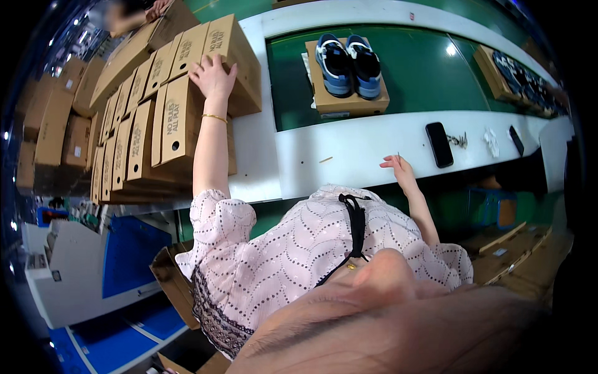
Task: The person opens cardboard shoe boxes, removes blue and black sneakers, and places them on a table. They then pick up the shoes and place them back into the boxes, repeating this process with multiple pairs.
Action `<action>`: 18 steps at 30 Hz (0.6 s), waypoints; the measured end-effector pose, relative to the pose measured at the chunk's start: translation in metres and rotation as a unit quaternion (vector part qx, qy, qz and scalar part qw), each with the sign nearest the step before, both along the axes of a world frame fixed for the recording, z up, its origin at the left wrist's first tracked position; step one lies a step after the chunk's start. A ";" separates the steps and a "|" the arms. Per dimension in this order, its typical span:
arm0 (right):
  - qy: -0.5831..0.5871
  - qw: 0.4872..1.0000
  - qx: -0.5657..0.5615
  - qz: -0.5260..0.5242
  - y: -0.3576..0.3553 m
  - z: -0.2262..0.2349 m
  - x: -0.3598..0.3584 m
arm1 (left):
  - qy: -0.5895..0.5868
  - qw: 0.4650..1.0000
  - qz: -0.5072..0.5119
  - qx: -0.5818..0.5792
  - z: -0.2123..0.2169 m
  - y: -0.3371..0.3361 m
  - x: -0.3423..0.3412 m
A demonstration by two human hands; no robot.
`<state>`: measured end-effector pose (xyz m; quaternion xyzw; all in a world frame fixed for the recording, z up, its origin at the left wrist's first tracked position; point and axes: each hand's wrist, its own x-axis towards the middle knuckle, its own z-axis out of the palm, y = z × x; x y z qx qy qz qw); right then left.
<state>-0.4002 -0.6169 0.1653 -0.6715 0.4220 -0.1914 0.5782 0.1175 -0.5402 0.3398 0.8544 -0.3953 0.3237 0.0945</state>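
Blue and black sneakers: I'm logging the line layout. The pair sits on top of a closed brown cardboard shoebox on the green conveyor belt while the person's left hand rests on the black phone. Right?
Not quite. In the head view the left hand rests on the stacked brown cardboard shoeboxes, not the black phone. The blue and black sneakers do sit on a closed brown cardboard shoebox on the green conveyor belt.

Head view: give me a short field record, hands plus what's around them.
left hand: flat on a brown cardboard shoe box in the stacked rows, fingers spread, nothing gripped
right hand: open, at the white conveyor edge, holds nothing
box stack: closed brown boxes in rows, left of the belt
green belt: carries an open box with a pair of blue sneakers on top
white edge, right part: black phone, small items beside it
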 end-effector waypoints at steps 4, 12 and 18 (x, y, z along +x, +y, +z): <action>-0.029 0.999 0.006 0.027 0.002 -0.010 0.008 | 0.041 0.998 0.040 -0.029 0.003 -0.002 -0.003; -0.027 0.999 0.016 0.012 0.008 -0.033 -0.005 | 0.224 0.958 -0.105 -0.146 0.036 0.061 -0.023; -0.018 0.998 0.056 0.004 0.005 -0.032 -0.010 | 0.605 0.767 -0.176 -0.124 0.073 0.075 -0.047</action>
